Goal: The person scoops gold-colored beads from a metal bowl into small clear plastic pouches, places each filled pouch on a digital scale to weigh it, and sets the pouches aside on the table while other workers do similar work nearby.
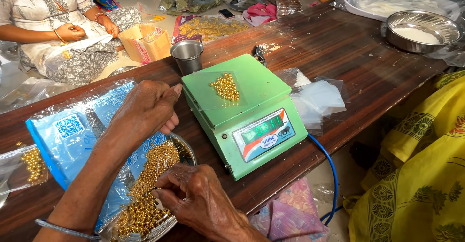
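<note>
While both hands work beside green scale (244, 107): left hand (145, 110) raised just left of scale, fingertips pinched, held item too small to tell. Right hand (196, 196) below-left of scale, fingers curled into gold beads (147, 201) on steel plate (186, 147), grasp unclear. Blue-and-clear packet (72, 135) left of scale, white square code label at top. Clear pouch (220, 89) with gold beads on scale pan. Steel cup (187, 55) behind scale, empty clear pouches (317, 101) right, on wooden surface (348, 58).

Left hand (145, 111) hovers with fingers pinched together; right hand (196, 198) rests low, fingers curled.
</note>
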